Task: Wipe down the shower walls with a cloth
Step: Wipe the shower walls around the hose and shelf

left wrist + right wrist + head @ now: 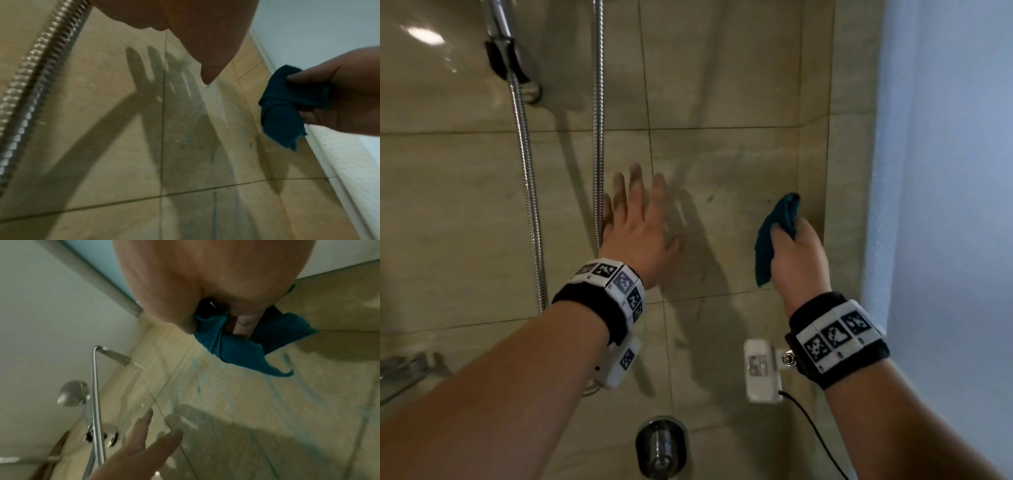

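Right hand [796,253] clutching a bunched cloth [777,236] at centre right, left hand [635,229] splayed empty mid-frame: blue streaks [195,379] may smear across the wall [722,164].

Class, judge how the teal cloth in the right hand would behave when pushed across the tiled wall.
Probably floppy: the teal cloth droops in folds below the right hand. Likely light, since a thumb-and-finger grip carries it. It may bunch rather than slide flat on the tiled wall.
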Demonstrator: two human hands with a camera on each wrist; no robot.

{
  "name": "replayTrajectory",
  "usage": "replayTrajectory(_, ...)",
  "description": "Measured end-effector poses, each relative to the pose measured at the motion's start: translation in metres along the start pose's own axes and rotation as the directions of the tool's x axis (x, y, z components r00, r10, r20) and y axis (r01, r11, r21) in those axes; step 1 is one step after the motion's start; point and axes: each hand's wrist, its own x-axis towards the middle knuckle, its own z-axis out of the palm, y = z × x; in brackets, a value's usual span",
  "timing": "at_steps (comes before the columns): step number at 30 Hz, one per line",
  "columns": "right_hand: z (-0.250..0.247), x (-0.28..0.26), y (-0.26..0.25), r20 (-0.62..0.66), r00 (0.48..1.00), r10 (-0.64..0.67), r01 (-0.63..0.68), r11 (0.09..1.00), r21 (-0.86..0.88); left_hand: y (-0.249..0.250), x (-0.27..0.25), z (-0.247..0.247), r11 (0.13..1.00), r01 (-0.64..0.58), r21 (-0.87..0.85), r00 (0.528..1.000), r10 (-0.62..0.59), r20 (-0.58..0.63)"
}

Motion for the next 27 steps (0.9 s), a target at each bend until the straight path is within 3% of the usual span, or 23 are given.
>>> replayTrajectory(4, 0.012, 0.022, -0.025, 0.026, 0.982, -0.185, 0.186, 0.959, -0.212, -0.021, 0.02, -0.006, 0.995, 0.096, 0.023, 0.993, -0.097, 0.066)
replayTrajectory(10, 0.036, 0.061, -0.05, 0.119, 0.95, -0.288, 0.312, 0.887, -0.341, -0.036, 0.033, -0.003, 0.987, 0.156, 0.025, 0.971, -0.158, 0.182)
replayTrajectory(15, 0.05, 0.101, -0.053, 0.201, 0.901, -0.385, 0.414, 0.621, -0.665, -0.045, 0.034, 0.005, 0.993, 0.111, 0.035, 0.979, -0.116, 0.169)
replayTrajectory(22, 0.081, 0.123, -0.029, 0.359, 0.819, -0.448, 0.57, 0.563, -0.598, -0.046, 0.031, 0.019, 0.993, 0.106, 0.06, 0.993, -0.109, 0.052)
replayTrajectory(27, 0.09, 0.081, 0.035, 0.56, 0.684, -0.468, 0.72, 0.304, -0.624, -0.046, 0.029, 0.025, 0.989, 0.112, 0.097, 0.994, -0.112, -0.003)
